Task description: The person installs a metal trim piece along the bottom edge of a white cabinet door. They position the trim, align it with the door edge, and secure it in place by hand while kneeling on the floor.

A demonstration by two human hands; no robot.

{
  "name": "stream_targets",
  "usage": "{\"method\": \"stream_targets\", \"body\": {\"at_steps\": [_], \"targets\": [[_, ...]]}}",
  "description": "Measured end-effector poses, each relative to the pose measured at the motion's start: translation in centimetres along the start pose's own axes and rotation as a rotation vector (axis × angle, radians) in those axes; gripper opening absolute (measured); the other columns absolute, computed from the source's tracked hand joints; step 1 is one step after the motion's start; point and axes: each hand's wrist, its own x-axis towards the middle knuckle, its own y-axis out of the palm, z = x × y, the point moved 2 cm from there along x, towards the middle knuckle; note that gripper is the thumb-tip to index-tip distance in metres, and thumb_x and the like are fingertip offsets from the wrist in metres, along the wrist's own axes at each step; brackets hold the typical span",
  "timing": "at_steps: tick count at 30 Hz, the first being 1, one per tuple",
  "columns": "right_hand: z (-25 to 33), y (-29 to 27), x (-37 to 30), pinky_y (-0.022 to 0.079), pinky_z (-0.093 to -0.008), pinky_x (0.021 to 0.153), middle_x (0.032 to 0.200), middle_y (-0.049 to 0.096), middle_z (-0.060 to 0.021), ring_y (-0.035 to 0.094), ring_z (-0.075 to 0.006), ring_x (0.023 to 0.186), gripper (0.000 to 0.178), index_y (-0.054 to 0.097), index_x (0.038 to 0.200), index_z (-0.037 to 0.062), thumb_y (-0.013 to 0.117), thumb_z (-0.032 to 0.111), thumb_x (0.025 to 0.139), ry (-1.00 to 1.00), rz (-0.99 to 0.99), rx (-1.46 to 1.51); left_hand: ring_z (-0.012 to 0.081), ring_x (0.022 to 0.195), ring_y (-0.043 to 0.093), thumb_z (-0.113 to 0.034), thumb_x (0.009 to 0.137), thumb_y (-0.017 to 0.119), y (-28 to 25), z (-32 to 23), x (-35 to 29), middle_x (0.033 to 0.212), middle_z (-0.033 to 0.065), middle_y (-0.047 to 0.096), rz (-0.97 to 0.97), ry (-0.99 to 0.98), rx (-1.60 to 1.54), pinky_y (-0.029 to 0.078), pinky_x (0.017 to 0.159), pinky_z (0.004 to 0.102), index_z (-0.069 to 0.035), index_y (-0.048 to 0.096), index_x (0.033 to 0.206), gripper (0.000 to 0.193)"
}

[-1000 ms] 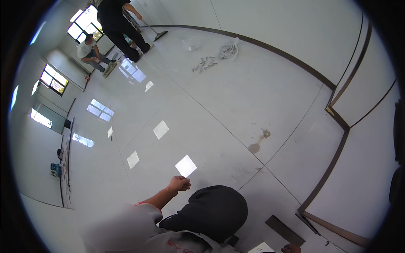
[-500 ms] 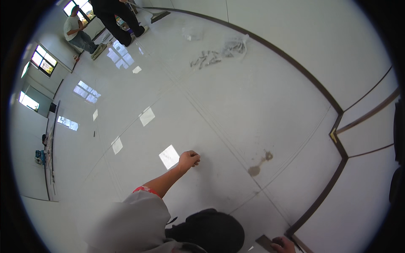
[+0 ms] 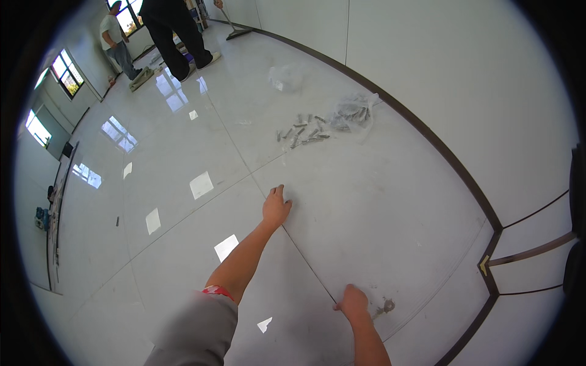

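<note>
My left hand (image 3: 278, 208) reaches out low over the glossy pale floor (image 3: 232, 305). Its fingers stretch forward and the thumb stands apart, with nothing visible between them. Closer to me on the right, my right hand (image 3: 354, 302) is closed, its fingertips pointing down near the floor; whatever it may hold is hidden. A thin dark seam (image 3: 308, 262) in the floor runs between the two hands. Beside the right wrist lies a grey-brown stain (image 3: 386, 306).
Ahead, a clear plastic bag (image 3: 354, 113) of small grey pieces lies beside several loose grey strips (image 3: 305, 131). Another clear bag (image 3: 285, 78) is farther off. A dark baseboard (image 3: 439, 146) edges the white wall. Two people (image 3: 174, 30) stand far left, near a floor squeegee (image 3: 238, 33).
My right hand has come up from the bottom edge, by the baseboard and a dark flat piece, to the floor seam. My left hand has moved forward and its fingers have opened.
</note>
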Motion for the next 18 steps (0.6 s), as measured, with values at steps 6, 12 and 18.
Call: {"method": "stream_targets", "body": {"at_steps": [6, 12, 18], "targets": [[-0.5, 0.8, 1.2, 0.053, -0.048, 0.081, 0.093, 0.069, -0.023, 0.067, -0.0432, 0.093, 0.057, 0.056, 0.096, -0.0015, 0.093, 0.025, 0.061, 0.057, 0.052, 0.105, 0.0419, 0.132, 0.048, -0.016, 0.081, 0.074, 1.2, -0.8, 10.1, 0.152, 0.0241, 0.039, -0.003, 0.095, 0.119, 0.051, 0.101, 0.0462, -0.009, 0.041, 0.148, 0.075], [0.3, 0.1, 1.0, 0.055, -0.0461, 0.077, 0.089, 0.07, -0.0199, 0.069, -0.0395, 0.089, 0.053, 0.056, 0.098, -0.0014, 0.09, 0.024, 0.066, 0.007, 0.041, -0.015, 0.0476, 0.139, 0.039, -0.022, 0.076, 0.077, 1.7, -0.7, 17.8, 0.159, 0.0246, 0.028, 0.1, 0.085, 0.21, 0.048, 0.106, 0.0491, -0.022, 0.042, 0.152, 0.084], [-2.0, 3.2, 1.9, 0.057, -0.043, 0.075, 0.091, 0.07, -0.0188, 0.071, -0.036, 0.088, 0.055, 0.056, 0.102, -0.0019, 0.088, 0.029, 0.071, 0.041, 0.061, -0.03, 0.0419, 0.138, 0.042, -0.032, 0.077, 0.076, 3.9, -3.6, 20.1, 0.159, 0.0185, 0.033, 0.226, 0.022, 0.367, 0.042, 0.11, 0.0523, -0.027, 0.048, 0.149, 0.077]]}}
